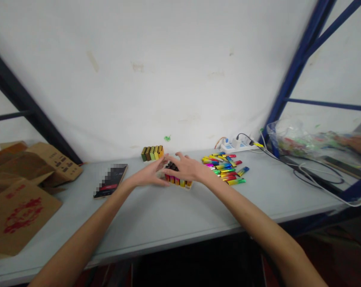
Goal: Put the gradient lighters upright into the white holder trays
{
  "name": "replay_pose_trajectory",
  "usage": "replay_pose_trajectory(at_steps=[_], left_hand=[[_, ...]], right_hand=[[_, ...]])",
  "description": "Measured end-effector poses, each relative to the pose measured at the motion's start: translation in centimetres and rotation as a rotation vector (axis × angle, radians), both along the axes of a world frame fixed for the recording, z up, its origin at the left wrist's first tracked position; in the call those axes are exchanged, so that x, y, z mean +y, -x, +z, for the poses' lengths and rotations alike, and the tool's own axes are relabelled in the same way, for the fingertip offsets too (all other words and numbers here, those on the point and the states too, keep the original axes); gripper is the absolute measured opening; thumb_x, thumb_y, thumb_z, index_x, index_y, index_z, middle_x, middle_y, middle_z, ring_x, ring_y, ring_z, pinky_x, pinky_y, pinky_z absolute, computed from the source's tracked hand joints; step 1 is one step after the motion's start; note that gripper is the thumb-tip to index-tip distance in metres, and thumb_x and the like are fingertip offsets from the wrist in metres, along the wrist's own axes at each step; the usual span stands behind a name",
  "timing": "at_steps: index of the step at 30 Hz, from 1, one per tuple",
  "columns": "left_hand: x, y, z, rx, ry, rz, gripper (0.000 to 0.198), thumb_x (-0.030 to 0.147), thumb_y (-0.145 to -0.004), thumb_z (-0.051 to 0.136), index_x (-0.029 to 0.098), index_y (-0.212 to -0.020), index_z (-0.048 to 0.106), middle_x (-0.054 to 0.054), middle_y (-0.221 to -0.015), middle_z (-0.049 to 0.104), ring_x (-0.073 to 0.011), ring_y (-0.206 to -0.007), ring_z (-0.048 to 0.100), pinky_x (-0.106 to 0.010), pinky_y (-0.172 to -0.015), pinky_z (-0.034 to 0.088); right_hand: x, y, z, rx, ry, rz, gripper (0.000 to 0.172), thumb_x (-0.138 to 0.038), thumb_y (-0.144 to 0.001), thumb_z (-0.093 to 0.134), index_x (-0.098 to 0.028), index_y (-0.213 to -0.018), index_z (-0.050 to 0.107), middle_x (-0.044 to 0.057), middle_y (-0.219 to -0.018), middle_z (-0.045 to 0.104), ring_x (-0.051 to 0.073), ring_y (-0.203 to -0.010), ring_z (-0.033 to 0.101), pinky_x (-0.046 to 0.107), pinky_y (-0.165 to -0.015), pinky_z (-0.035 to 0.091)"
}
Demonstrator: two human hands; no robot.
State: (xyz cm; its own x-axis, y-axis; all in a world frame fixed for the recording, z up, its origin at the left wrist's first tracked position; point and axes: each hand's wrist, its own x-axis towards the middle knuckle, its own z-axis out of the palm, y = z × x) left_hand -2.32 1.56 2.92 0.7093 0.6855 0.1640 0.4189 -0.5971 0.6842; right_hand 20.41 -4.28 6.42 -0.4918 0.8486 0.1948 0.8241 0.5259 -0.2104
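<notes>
A tray of colourful lighter-like pieces [180,182] with dark tops stands on the grey table between my hands. My left hand [148,174] is at its left side, fingers apart. My right hand [186,167] reaches over its top and right side, thumb and fingers spread, hiding part of it. Whether the fingertips touch the pieces is hard to tell. Behind my left hand, near the wall, stands a block of green, yellow and orange pieces [152,154]. Loose shiny pieces in many colours [228,171] lie in a pile to the right of my right hand.
Brown cardboard boxes [27,215] lie at the left, beside a dark flat device [112,181]. A power strip [240,144] with cables lies against the wall. Further right are a blue metal frame [288,79], a clear plastic bag [300,139] and another person's hand [356,144].
</notes>
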Motion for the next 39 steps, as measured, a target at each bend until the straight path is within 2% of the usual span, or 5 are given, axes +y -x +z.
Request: replay_pose_trajectory(at_steps=[8, 12, 19, 25, 39], left_hand=[[-2.7, 3.7, -1.7, -0.155, 0.003, 0.313, 0.107, 0.062, -0.066, 0.085, 0.021, -0.155, 0.041, -0.015, -0.149, 0.057, -0.0342, -0.137, 0.057, -0.059, -0.119, 0.040], [-4.3, 1.2, -1.6, -0.210, -0.110, 0.324, 0.086, 0.062, -0.076, 0.079, 0.022, -0.147, 0.052, -0.012, -0.146, 0.058, -0.0317, -0.132, 0.060, -0.056, -0.117, 0.045], [-5.6, -5.6, -4.7, -0.070, -0.180, 0.275, 0.129, 0.066, -0.069, 0.084, 0.022, -0.165, 0.010, -0.021, -0.169, 0.023, -0.0402, -0.154, 0.030, -0.060, -0.123, 0.034], [-4.0, -10.5, -6.1, -0.121, -0.166, 0.281, 0.134, 0.061, -0.066, 0.087, 0.017, -0.164, 0.006, -0.023, -0.164, 0.027, -0.0393, -0.154, 0.027, -0.055, -0.127, 0.025], [-3.6, -11.2, -4.4, -0.097, -0.162, 0.215, 0.129, 0.053, -0.063, 0.086, 0.020, -0.164, 0.012, -0.015, -0.142, 0.042, -0.0364, -0.139, 0.046, -0.053, -0.123, 0.033]], right_hand=[[-0.2, 1.3, -1.7, -0.134, -0.120, -0.137, 0.059, -0.066, -0.100, 0.042, -0.024, -0.139, 0.055, 0.017, -0.116, 0.070, 0.035, -0.099, 0.073, 0.043, -0.083, 0.055], [0.4, 0.2, -0.8, -0.077, -0.052, -0.166, 0.059, -0.069, -0.098, 0.043, -0.023, -0.132, 0.059, 0.015, -0.111, 0.075, 0.034, -0.100, 0.074, 0.041, -0.084, 0.054], [1.6, -2.6, -0.8, 0.024, 0.038, -0.399, 0.059, -0.067, -0.098, 0.043, -0.019, -0.123, 0.066, 0.018, -0.110, 0.077, 0.032, -0.097, 0.075, 0.038, -0.081, 0.054], [1.9, -4.4, -1.2, 0.118, 0.089, -0.503, 0.064, -0.067, -0.102, 0.035, -0.015, -0.123, 0.066, 0.021, -0.111, 0.076, 0.034, -0.103, 0.074, 0.039, -0.084, 0.053], [2.3, -5.0, -1.7, 0.140, 0.035, -0.462, 0.047, -0.042, -0.107, 0.041, -0.007, -0.123, 0.068, 0.024, -0.125, 0.069, 0.031, -0.122, 0.061, 0.036, -0.102, 0.043]])
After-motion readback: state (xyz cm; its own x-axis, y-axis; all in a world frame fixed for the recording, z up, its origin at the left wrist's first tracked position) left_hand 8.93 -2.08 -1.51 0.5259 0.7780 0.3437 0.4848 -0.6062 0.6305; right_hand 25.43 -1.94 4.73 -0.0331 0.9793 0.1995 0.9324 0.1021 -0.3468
